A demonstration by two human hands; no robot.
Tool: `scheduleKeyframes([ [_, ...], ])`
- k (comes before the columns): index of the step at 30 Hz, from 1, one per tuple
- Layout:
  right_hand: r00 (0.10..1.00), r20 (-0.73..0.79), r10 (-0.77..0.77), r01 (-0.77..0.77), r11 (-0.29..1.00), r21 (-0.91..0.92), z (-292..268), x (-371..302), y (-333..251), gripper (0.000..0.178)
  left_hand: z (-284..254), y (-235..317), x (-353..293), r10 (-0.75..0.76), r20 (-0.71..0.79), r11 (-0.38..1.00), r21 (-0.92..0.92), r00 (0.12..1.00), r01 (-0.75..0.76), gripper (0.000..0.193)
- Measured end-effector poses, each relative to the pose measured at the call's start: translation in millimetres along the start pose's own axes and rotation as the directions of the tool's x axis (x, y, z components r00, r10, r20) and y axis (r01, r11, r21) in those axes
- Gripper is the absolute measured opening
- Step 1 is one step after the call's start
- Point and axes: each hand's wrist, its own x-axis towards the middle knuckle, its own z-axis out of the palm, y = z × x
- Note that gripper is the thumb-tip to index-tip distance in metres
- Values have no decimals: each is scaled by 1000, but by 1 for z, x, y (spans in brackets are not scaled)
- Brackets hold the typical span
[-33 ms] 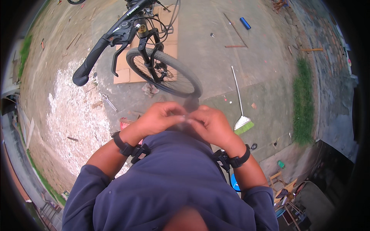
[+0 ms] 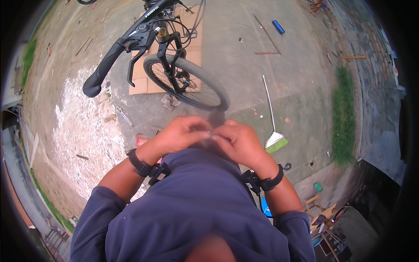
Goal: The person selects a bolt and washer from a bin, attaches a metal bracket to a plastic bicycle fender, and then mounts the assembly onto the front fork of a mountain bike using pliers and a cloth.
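Note:
My left hand point(image 2: 185, 132) and my right hand point(image 2: 238, 137) meet in front of my waist, fingers curled in and fingertips pinched together. Whatever they pinch is too small and blurred to name. A faint greyish blur lies just above the touching fingertips. Ahead of them stands a bicycle, its front wheel point(image 2: 214, 89) turned toward the hands and apart from them. The bicycle's black handlebar grip point(image 2: 103, 70), with a brake lever point(image 2: 132, 70), juts to the left. Each wrist wears a black strap with a small device.
Flattened cardboard point(image 2: 139, 85) lies under the bicycle. A crumpled rag point(image 2: 170, 102) and a wrench point(image 2: 125, 116) are on the ground beyond my left hand. To the right lie a broom point(image 2: 276, 140) with green bristles, a blue cylinder point(image 2: 278, 26) and a grass strip point(image 2: 343, 115).

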Motion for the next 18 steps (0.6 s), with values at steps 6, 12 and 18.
scheduleKeyframes([
  [6, 1000, -11, -15, 14, 997, -76, -1, 6, -10, 10, -2, -2, -4, -19, 7, 993, -113, 1000, 19, 18],
  [12, 991, -111, 74, -67, 995, 67, 14, 12, -5, 13, 3, -5, -3, 27, -108, 987, -155, 994, -44, 16],
  [18, 986, -85, 144, -129, 978, 163, 25, 29, -12, 17, -3, -12, -2, 81, -244, 984, -134, 966, -116, 15],
])
